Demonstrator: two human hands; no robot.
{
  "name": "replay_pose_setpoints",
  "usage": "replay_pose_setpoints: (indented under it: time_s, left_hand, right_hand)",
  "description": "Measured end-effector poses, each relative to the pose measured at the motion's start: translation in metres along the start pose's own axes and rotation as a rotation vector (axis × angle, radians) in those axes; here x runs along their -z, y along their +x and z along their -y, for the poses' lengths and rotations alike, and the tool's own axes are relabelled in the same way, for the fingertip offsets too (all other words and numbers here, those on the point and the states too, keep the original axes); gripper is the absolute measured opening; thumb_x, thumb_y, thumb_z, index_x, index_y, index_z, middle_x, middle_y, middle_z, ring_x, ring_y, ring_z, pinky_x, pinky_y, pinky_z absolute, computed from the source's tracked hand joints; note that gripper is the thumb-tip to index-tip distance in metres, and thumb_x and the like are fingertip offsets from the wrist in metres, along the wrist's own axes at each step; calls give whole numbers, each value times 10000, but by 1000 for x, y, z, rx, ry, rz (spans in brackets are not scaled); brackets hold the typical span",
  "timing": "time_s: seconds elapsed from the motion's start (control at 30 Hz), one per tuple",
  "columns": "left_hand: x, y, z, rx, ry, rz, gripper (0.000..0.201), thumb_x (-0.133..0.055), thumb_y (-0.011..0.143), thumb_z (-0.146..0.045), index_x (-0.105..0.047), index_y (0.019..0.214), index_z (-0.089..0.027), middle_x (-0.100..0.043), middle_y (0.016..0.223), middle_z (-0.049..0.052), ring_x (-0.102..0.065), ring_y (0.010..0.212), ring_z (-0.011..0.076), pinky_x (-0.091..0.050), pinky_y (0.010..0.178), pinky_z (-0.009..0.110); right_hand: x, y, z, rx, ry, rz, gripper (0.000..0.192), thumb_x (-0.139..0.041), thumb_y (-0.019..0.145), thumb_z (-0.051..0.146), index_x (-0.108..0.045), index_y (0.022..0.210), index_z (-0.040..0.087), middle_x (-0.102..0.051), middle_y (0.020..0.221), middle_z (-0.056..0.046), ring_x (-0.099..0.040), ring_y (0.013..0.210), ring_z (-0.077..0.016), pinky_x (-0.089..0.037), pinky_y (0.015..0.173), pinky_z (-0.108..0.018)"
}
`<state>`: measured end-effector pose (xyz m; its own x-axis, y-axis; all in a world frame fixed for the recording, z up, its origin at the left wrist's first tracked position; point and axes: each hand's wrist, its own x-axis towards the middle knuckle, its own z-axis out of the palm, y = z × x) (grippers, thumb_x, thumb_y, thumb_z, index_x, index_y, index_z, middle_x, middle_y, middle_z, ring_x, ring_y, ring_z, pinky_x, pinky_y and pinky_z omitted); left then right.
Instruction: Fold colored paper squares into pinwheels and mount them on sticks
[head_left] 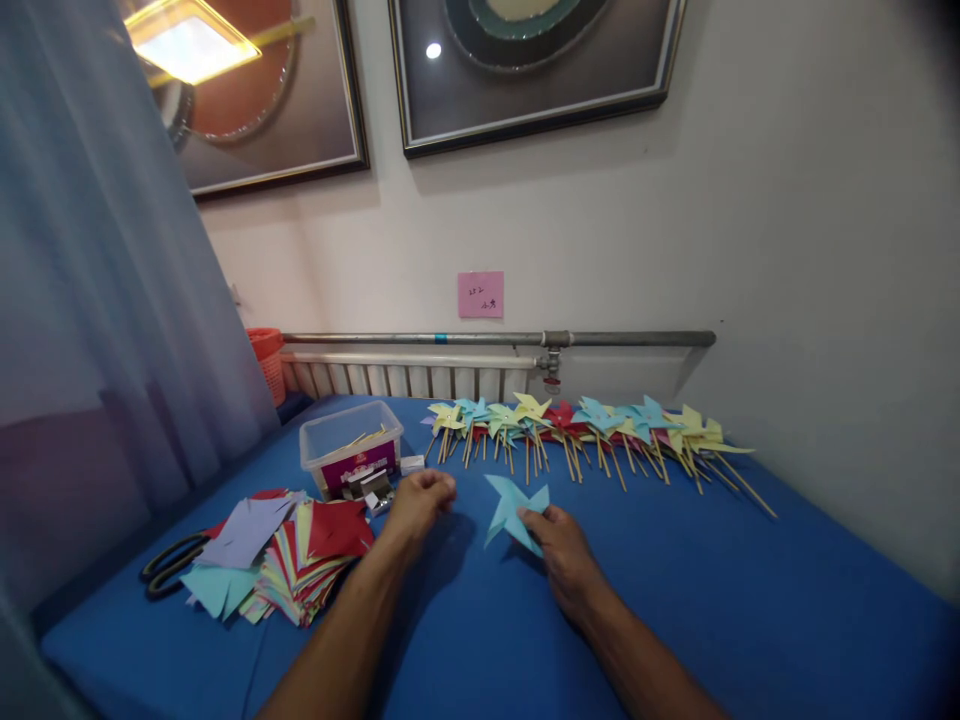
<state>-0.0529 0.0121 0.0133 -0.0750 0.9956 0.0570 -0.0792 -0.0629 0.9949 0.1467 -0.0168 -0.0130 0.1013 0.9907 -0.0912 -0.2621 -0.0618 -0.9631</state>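
- On the blue counter (750, 600), the right hand (564, 552) pinches a light-blue pinwheel (514, 508).
- Left of that pinwheel, the left hand (418, 500) is loosely clenched; whether it holds anything I cannot tell.
- Beyond the pinwheel, finished pinwheels (600, 425) line the white wall (750, 220).

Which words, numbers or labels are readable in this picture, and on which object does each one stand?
Pink note on the wall: dark handwriting in two short groups, too small and blurred to read.
Purple label on the clear plastic box: pale print, too blurred to read.
Framed pictures: no text visible.
Light blue paper pinwheel at the right hand, and the left hand: no text.
So nothing can be quoted.
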Motion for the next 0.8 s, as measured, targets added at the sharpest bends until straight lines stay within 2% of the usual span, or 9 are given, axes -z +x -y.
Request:
replay_pose_setpoints:
  time_s: [0.07,0.17,0.27,0.37,0.43,0.57,0.8]
  left_hand:
    - [25,12,-7,-80,200,-141,150,-717,690,-295,-660,657,-160,-607,580,5,-482,518,114,-330,561,234]
    - [52,22,-10,-156,620,-183,101,-683,727,-190,-668,631,-168,-598,573,3,-514,588,135,-305,593,237]
    - [55,21,-7,-122,919,-42,122,-624,774,-137,-719,701,-163,-688,682,33,-597,692,163,-339,638,247]
    - [40,14,-2,-112,1080,159,189,-583,802,-132,-764,836,-175,-754,830,51,-658,798,187,-388,688,254]
    - [30,8,0,-125,1173,209,213,-570,817,-153,-773,873,-184,-768,892,69,-674,853,211,-408,716,266]
    - [20,3,3,-116,1274,166,231,-551,855,-217,-774,899,-179,-770,959,116,-685,937,253,-432,767,300]
    - [25,9,10,-120,1135,289,262,-567,818,-154,-778,961,-214,-784,981,48,-693,931,207,-442,794,274]
  right_hand:
    - [5,1,5,-25,83,-53,187,-757,650,349,-656,701,200,-671,630,1,-597,574,-163,-521,588,-289]
    - [7,0,10,-41,175,-82,190,-795,637,299,-635,672,204,-688,672,-1,-639,644,-171,-580,681,-307]
    - [5,-2,11,-50,186,-74,185,-801,636,279,-641,672,193,-684,662,6,-642,632,-162,-582,673,-291]
    - [3,-1,8,-59,170,-84,172,-788,632,280,-648,674,190,-673,628,15,-628,593,-156,-560,630,-278]
    - [3,1,4,-61,148,-89,183,-783,632,303,-640,662,192,-670,610,19,-616,569,-150,-544,617,-278]
    - [5,7,-4,-37,82,-52,211,-766,631,357,-646,680,192,-676,593,14,-595,538,-150,-500,584,-275]
    - [6,8,-8,9,38,-35,233,-744,645,392,-661,722,188,-677,586,3,-572,513,-156,-449,540,-272]
